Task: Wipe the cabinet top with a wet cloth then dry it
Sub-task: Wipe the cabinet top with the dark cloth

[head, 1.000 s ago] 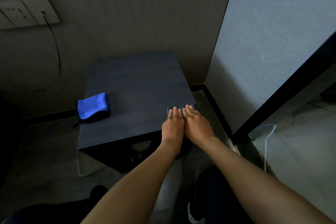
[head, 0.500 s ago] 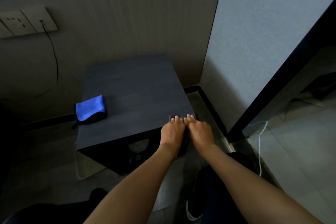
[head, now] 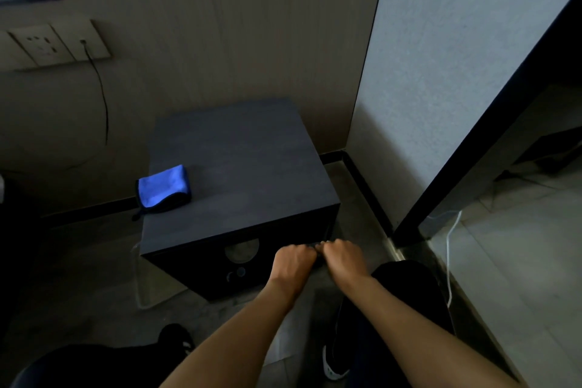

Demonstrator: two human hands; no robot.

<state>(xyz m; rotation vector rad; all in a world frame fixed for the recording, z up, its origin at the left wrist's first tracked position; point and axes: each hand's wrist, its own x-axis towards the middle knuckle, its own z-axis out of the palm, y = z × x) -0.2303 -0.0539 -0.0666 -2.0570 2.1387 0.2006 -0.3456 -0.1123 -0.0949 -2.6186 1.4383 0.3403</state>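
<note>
Blue cloth (head: 163,187) on cabinet top (head: 239,173) (no legible writing).

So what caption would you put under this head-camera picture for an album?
Both hands, left hand and right hand, curl together in front of the dark cabinet; blue cloth rests on its top.

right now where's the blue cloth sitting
In the head view the blue cloth lies folded on the left edge of the cabinet top, toward the front corner, well left of both hands, which are off the top by the cabinet's front.
</note>
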